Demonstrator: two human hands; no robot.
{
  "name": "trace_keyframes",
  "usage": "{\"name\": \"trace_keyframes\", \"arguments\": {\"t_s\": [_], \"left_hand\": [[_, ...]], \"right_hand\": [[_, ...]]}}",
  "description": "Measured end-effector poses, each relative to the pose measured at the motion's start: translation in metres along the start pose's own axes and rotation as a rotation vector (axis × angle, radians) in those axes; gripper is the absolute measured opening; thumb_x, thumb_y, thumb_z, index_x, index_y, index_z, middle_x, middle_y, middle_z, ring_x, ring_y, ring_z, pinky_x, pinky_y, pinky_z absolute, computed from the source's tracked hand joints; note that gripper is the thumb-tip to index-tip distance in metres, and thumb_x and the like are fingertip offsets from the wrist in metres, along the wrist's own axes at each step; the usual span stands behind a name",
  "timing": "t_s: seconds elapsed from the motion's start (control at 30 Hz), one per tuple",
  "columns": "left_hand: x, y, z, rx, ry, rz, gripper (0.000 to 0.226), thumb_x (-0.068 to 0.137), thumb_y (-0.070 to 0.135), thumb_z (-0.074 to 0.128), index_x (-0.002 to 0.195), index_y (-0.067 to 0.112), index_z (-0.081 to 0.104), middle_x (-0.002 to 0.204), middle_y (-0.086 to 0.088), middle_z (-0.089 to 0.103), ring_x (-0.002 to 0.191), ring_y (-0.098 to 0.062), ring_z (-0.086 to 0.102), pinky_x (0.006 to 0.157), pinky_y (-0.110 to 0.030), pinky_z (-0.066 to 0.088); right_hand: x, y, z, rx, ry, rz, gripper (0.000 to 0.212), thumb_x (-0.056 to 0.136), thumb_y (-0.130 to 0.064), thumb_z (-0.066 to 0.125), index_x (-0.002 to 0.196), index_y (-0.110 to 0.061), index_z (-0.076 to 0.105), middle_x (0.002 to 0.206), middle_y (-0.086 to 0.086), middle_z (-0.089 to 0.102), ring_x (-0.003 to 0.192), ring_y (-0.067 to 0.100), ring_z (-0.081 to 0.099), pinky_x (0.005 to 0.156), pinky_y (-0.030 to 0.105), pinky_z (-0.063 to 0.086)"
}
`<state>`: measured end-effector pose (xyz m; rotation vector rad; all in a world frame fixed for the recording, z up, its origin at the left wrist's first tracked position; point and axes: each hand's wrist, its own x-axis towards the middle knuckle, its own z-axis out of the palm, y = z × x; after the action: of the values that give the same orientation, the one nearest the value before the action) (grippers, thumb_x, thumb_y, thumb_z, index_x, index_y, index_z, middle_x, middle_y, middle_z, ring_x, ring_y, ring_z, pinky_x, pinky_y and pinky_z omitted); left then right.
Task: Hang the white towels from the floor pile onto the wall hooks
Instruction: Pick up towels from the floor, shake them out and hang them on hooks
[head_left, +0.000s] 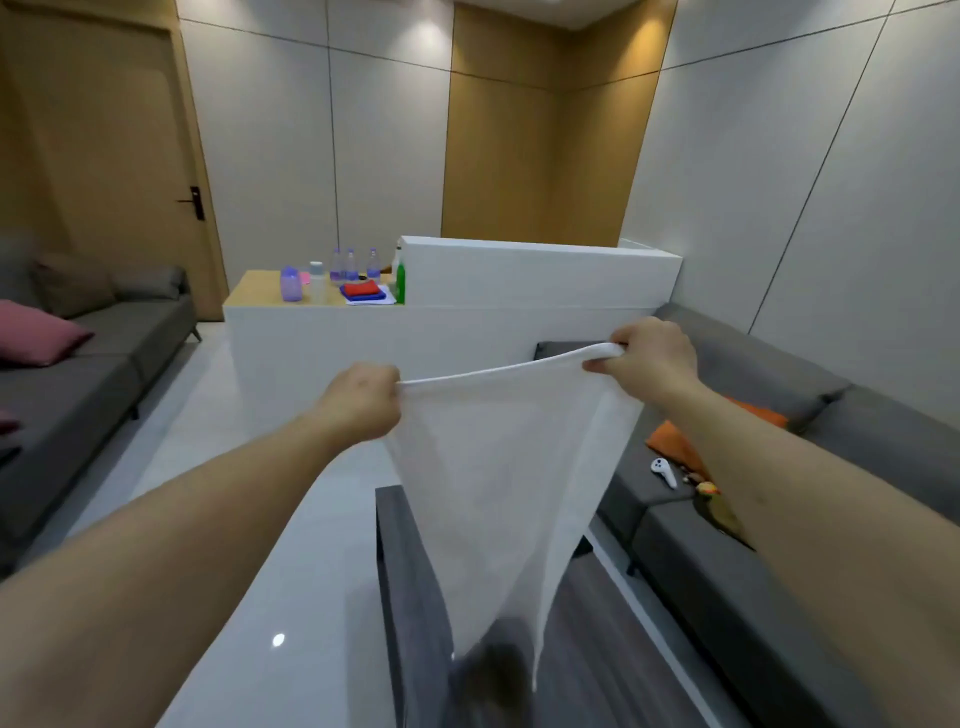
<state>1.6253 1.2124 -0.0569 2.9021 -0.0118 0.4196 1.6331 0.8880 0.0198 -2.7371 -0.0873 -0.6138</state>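
Observation:
A white towel (498, 478) hangs stretched in the air in front of me, its top edge pulled taut between both hands and its body tapering down to a point near the floor. My left hand (361, 402) grips the towel's left top corner in a fist. My right hand (649, 358) pinches the right top corner, slightly higher. No wall hooks and no floor pile are in view.
A white counter (467, 322) stands ahead with bottles (350, 267) and folded red and blue cloths (363, 291). Grey sofas line the left (78, 374) and right (779, 545). A dark low table (410, 587) sits below the towel. A wooden door (104, 156) is at far left.

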Motion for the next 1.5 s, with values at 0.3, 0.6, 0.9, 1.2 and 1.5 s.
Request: {"name": "trace_keyframes", "arguments": {"t_s": [0.3,0.6,0.9,1.2,1.5], "left_hand": [[0.047,0.051,-0.006,-0.032,0.342,-0.019,0.021,0.087,0.007,0.047,0.098,0.017,0.063,0.097,-0.014,0.065,0.085,-0.032,0.055,0.068,-0.034,0.04],[-0.073,0.13,0.098,0.039,0.152,-0.257,0.034,0.073,0.001,0.045,0.09,0.023,0.064,0.083,-0.004,0.061,0.073,-0.027,0.051,0.06,-0.03,0.035],[-0.229,0.199,0.214,0.058,-0.197,-0.377,0.033,0.077,0.004,0.045,0.088,0.025,0.067,0.069,0.007,0.047,0.061,-0.013,0.046,0.051,-0.026,0.033],[-0.366,0.245,0.269,0.064,-0.639,-0.399,0.025,0.082,0.008,0.05,0.097,0.019,0.066,0.09,-0.002,0.057,0.079,-0.019,0.058,0.066,-0.028,0.048],[-0.408,0.252,0.295,0.057,-0.631,-0.45,0.022,0.084,0.013,0.05,0.1,0.02,0.063,0.099,-0.004,0.06,0.084,-0.022,0.059,0.077,-0.036,0.055]], "right_hand": [[0.048,0.07,0.017,0.036,-0.066,-0.072,0.017,0.074,-0.031,0.081,0.072,-0.022,0.067,0.066,-0.005,0.055,0.069,0.019,0.054,0.055,0.026,0.035],[-0.027,0.197,0.086,0.038,-0.411,-0.191,0.02,0.07,-0.031,0.082,0.081,-0.017,0.073,0.075,0.004,0.06,0.079,0.026,0.058,0.063,0.028,0.038],[-0.168,0.313,0.139,0.02,-0.711,-0.116,0.013,0.078,-0.021,0.074,0.09,-0.018,0.076,0.071,-0.001,0.064,0.071,0.019,0.062,0.065,0.031,0.052],[-0.321,0.38,0.139,-0.088,-0.935,-0.049,0.011,0.081,-0.02,0.073,0.091,-0.02,0.076,0.08,-0.001,0.068,0.075,0.015,0.063,0.075,0.033,0.057],[-0.369,0.405,0.142,-0.101,-0.947,-0.056,0.019,0.09,-0.014,0.057,0.091,-0.02,0.076,0.081,-0.001,0.068,0.074,0.015,0.063,0.075,0.034,0.058]]}}
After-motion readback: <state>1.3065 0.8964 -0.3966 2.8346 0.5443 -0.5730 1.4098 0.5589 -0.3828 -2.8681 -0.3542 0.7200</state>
